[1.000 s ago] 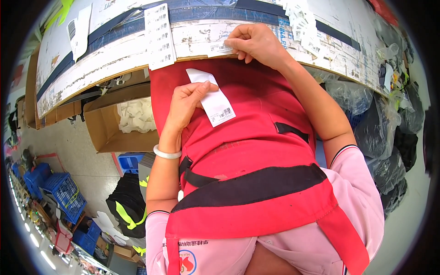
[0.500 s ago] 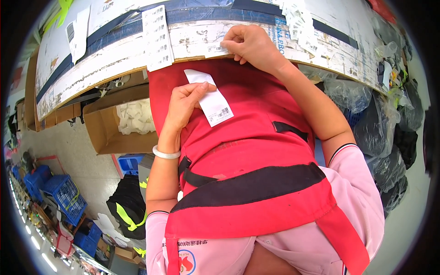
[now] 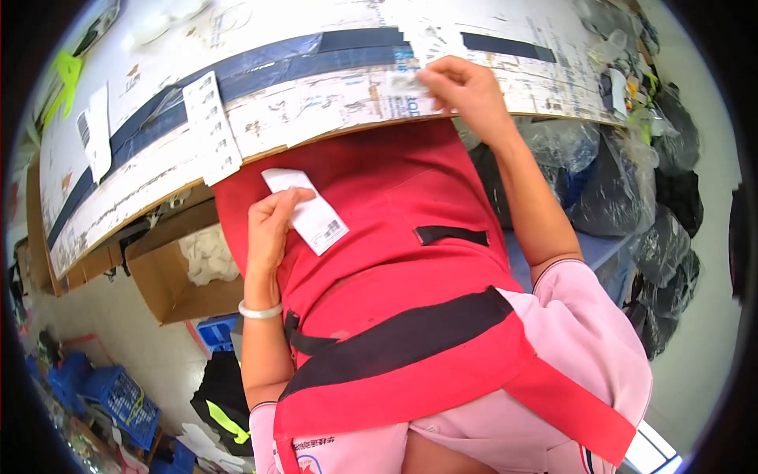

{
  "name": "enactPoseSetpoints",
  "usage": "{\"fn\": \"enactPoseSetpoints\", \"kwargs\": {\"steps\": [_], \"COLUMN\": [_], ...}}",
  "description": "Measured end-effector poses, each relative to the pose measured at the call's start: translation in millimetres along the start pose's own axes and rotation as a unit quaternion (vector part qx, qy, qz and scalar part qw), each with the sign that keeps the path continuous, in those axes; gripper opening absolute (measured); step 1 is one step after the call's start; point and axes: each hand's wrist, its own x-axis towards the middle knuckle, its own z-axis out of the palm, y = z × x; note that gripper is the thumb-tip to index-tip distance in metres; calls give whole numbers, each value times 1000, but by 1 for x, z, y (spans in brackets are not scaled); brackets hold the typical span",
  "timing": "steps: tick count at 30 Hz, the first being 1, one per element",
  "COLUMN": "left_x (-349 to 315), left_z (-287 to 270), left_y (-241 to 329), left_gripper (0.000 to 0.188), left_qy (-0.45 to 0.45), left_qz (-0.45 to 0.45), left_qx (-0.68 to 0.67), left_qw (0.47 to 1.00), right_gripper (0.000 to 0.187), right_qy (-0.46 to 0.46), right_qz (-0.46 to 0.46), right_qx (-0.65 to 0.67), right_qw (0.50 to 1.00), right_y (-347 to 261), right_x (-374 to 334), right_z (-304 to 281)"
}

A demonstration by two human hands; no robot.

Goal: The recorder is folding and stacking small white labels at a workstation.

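Note:
Between the thumb and fingers of my left hand [image 3: 272,225] is a white label strip [image 3: 322,227] with dark print at its lower end. It hangs over my red apron [image 3: 379,182], below the table edge. My right hand [image 3: 471,93] is up at the table's front part, its thumb and fingers pinched on a small white label [image 3: 403,82], which is blurred. That label lies over or just above the tabletop; I cannot tell which. Just beyond my right hand is a heap of white labels [image 3: 433,38].
The worn white tabletop [image 3: 292,110] carries dark blue tape. A printed label sheet [image 3: 212,126] overhangs its front edge, and another white strip [image 3: 96,136] lies farther left. Below stands an open cardboard box [image 3: 170,292] with white material. Plastic-wrapped dark bags [image 3: 612,186] are piled at right.
My right hand has shifted right along the table with the small label, toward the label heap. My left hand still holds its strip over the apron. The whole view has swung somewhat.

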Motion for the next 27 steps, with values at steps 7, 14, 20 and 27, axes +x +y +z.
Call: {"fn": "enactPoseSetpoints", "kwargs": {"steps": [7,14,20,27], "left_x": [-2,-10,-1,-6], "left_z": [16,16,11,10], "left_y": [16,18,11,8], "left_gripper": [25,26,22,25], "left_qy": [-33,-42,-37,-24], "left_qz": [5,-32,-28,4], "left_qx": [17,32,-42,-35], "left_qw": [999,998,998,999], "right_gripper": [34,25,21,18], "right_qy": [150,90,-403,-311], "right_qz": [38,-60,53,156], "right_qx": [-270,-245,-21,162], "right_qw": [950,964,914,923], "right_y": [69,25,5,16], "right_x": [8,-24,-46,-46], "right_z": [-65,2,88,117]}}
